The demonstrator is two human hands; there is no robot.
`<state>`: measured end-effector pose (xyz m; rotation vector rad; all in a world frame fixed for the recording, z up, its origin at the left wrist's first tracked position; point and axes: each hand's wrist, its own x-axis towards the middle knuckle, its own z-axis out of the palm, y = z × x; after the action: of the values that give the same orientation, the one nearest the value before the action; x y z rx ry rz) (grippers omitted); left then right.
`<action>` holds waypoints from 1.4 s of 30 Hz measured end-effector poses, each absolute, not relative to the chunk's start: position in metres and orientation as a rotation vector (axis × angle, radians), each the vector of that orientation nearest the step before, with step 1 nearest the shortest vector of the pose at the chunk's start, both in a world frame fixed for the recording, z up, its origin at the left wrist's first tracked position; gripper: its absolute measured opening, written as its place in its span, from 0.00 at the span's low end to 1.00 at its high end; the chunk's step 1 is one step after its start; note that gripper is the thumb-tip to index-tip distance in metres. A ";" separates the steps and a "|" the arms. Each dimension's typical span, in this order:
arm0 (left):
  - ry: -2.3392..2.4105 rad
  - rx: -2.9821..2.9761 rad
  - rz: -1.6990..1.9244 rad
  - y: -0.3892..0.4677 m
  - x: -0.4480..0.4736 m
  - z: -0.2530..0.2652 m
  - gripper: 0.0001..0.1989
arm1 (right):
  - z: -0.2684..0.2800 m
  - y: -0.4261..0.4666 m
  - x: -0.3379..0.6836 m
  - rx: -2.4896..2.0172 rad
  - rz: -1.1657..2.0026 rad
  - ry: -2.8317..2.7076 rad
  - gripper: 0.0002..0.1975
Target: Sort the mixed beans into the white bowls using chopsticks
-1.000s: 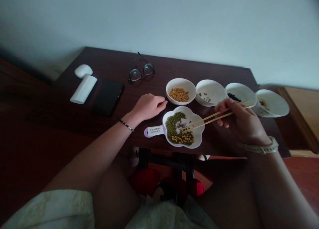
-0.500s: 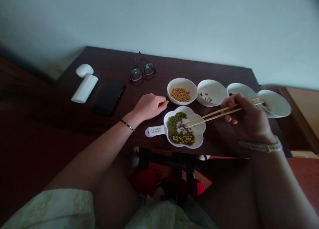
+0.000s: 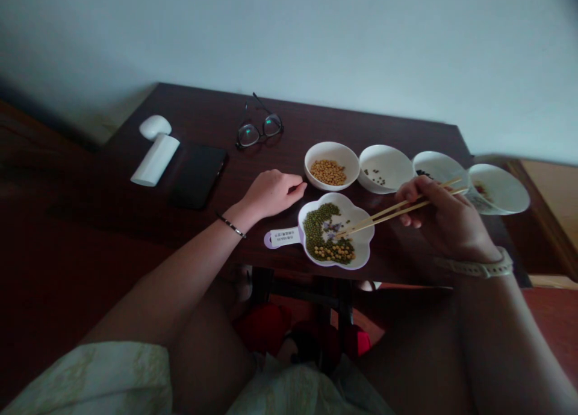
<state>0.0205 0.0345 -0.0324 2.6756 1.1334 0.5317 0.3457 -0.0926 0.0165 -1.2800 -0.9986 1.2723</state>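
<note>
My right hand (image 3: pixel 445 219) is closed around a pair of chopsticks (image 3: pixel 388 212). Their tips touch the contents of a white flower-shaped dish (image 3: pixel 361 246) with a labelled lilac handle. Green beans (image 3: pixel 316 228) fill its left side, and yellow beans (image 3: pixel 334 254) lie along the near edge. Resting on the table, my left hand (image 3: pixel 273 193) is curled with nothing visible in it, beside a white bowl (image 3: pixel 311 156) of yellow beans. To the right stands a second bowl (image 3: pixel 388 162) with a few green beans. My right hand partly covers a third bowl (image 3: pixel 445 165) holding dark pieces.
A fourth bowl (image 3: pixel 506 192) with reddish-brown bits stands at the right end of the row. Eyeglasses (image 3: pixel 259 132), a dark flat device (image 3: pixel 198 177) and a white cylindrical object (image 3: pixel 156 160) with a rounded head lie on the dark table (image 3: pixel 307 114). A wall rises behind.
The chopstick tips have shifted slightly nearer to me and left within the dish, and the hand's grip has tilted a little. My left hand stays in place.
</note>
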 end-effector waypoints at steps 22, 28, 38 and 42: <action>1.132 2.671 0.536 0.034 0.021 -0.032 0.22 | 0.016 -0.094 0.349 -1.289 1.256 -0.976 0.19; 1.130 2.668 0.531 0.034 0.021 -0.032 0.22 | 0.016 -0.087 0.352 -1.161 1.171 -0.865 0.18; 1.113 2.670 0.534 0.033 0.019 -0.033 0.21 | 0.013 -0.065 0.331 -0.971 0.898 -0.638 0.23; 1.107 2.678 0.525 0.030 0.017 -0.031 0.22 | 0.019 -0.073 0.329 -0.997 0.873 -0.705 0.22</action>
<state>0.0167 0.0302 -0.0309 2.6784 1.1072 0.5246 0.3288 -0.0729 0.0185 -0.9975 -0.7045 0.8735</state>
